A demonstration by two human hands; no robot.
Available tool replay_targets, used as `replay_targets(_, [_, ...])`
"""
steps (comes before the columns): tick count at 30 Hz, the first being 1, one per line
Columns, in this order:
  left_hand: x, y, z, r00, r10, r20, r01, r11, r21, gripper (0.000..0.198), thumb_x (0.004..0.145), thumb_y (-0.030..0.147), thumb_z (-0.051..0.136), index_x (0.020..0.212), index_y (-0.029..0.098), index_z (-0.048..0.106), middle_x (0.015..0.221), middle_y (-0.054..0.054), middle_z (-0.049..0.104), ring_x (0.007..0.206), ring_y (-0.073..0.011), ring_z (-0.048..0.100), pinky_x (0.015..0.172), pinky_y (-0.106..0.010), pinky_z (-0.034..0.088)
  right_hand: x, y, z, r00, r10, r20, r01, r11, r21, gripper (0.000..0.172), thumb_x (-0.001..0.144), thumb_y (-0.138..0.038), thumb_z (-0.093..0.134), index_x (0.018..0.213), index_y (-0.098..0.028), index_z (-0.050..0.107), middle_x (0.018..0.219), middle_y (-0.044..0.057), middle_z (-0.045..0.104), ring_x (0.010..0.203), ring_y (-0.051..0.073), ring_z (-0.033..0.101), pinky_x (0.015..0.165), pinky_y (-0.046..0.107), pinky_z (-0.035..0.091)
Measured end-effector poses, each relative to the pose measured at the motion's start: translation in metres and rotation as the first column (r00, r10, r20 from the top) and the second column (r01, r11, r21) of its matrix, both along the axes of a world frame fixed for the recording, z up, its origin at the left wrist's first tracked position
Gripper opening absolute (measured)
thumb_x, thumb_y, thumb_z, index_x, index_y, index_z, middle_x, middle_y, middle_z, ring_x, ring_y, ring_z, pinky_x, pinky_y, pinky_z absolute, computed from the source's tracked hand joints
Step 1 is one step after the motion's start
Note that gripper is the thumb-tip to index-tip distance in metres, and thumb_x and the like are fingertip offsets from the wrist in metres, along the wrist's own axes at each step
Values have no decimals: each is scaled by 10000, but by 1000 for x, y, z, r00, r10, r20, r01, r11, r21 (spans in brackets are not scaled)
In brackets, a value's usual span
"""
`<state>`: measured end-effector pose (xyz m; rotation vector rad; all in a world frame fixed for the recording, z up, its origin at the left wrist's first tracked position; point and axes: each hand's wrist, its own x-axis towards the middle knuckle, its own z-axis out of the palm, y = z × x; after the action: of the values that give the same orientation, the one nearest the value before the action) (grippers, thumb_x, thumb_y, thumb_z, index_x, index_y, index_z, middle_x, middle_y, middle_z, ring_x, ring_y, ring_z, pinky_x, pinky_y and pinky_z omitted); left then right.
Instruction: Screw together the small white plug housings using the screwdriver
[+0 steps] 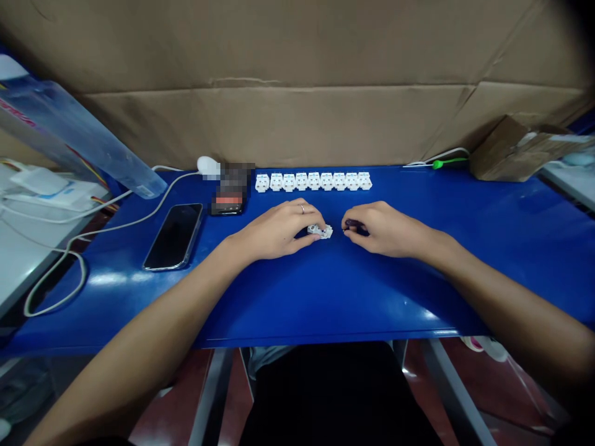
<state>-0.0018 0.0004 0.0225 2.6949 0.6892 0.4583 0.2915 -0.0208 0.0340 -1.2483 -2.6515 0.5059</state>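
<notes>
Left hand (pixel 274 230) gripping a small white plastic connector (pixel 320 231) on a glossy blue table (pixel 418 291)

A black glass-fronted smartphone (pixel 173 237) lay farthest left. The left fingertips were closed on the connector, which sat just above the tabletop, near the middle of the table. Behind it ran a straight row of white plastic connectors (pixel 313 181). To its right, the right hand (pixel 385 229) was curled, pinching a small dark item (pixel 352 223), too small to identify.

A small white plastic connector (pixel 320 231) sits against the left hand (pixel 274 230).
</notes>
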Motion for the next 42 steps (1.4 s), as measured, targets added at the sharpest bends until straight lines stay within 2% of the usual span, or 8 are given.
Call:
replay_targets(10, [2, 0, -6, 995, 39, 92, -38, 999, -18, 380, 1114, 320, 735, 1486, 247, 698, 1464, -112, 762, 1361, -299, 681, 1161, -466, 546, 2, -1, 8, 983, -91, -159, 106, 991, 87, 257, 1056, -307, 638, 1112, -255, 883, 1038, 62, 871, 840, 235, 761, 807, 408, 549])
replay_targets(14, [12, -7, -5, 959, 158, 236, -153, 987, -42, 336, 1051, 389, 831, 1336, 223, 767, 1270, -91, 802, 1218, -274, 724, 1076, -428, 564, -6, -5, 6, 930, -145, -337, 150, 989, -10, 231, 1074, -391, 692, 1073, -260, 882, 991, 30, 880, 820, 211, 741, 773, 388, 524])
replay_targets(18, [23, -19, 0, 909, 292, 296, -232, 947, -223, 186, 996, 362, 867, 1102, 215, 828, 985, -25, 840, 862, -175, 738, 805, -313, 549, -16, -7, 0, 816, -226, -533, 175, 974, -146, 260, 1027, -473, 798, 1030, -240, 915, 920, 36, 874, 727, 174, 662, 688, 372, 462])
replay_targets(23, [31, -30, 10, 867, 392, 307, -267, 887, -376, 173, 1027, 324, 786, 934, 200, 865, 851, -21, 855, 691, -129, 691, 681, -285, 500, -21, -10, -1, 768, -252, -589, 201, 968, -152, 220, 987, -442, 860, 981, -230, 918, 853, 30, 850, 679, 153, 602, 642, 357, 425])
replay_targets(32, [29, -22, 12, 797, 585, 149, -341, 640, -688, 174, 994, 257, 799, 893, 182, 918, 855, -98, 877, 642, -139, 678, 673, -305, 508, -11, 2, 6, 686, -143, -713, 135, 988, -68, 453, 1161, -596, 594, 1189, -214, 834, 1060, 69, 845, 865, 180, 714, 749, 342, 539])
replay_targets(35, [29, -21, 13, 785, 612, 97, -360, 578, -732, 184, 997, 170, 768, 918, 174, 934, 892, -113, 885, 606, -120, 611, 636, -303, 467, -9, 8, 20, 750, -71, -657, 225, 962, 153, 512, 1165, -650, 559, 1104, -222, 832, 1109, 93, 828, 899, 203, 726, 816, 383, 554])
replay_targets(38, [30, -23, 17, 762, 645, 52, -386, 517, -764, 187, 1001, 166, 769, 903, 165, 928, 900, -122, 885, 543, -101, 527, 569, -307, 403, -15, 11, 34, 776, -52, -628, 285, 918, 275, 566, 1174, -685, 514, 953, -240, 784, 820, 45, 741, 736, 191, 680, 739, 390, 516])
replay_targets(42, [31, -25, 19, 761, 648, 40, -371, 485, -792, 170, 999, 190, 780, 905, 173, 921, 888, -109, 885, 482, -85, 477, 523, -303, 373, -29, 6, 32, 649, -76, -757, 245, 963, 114, 563, 1150, -723, 546, 875, -255, 696, 652, -9, 666, 554, 149, 657, 562, 345, 486])
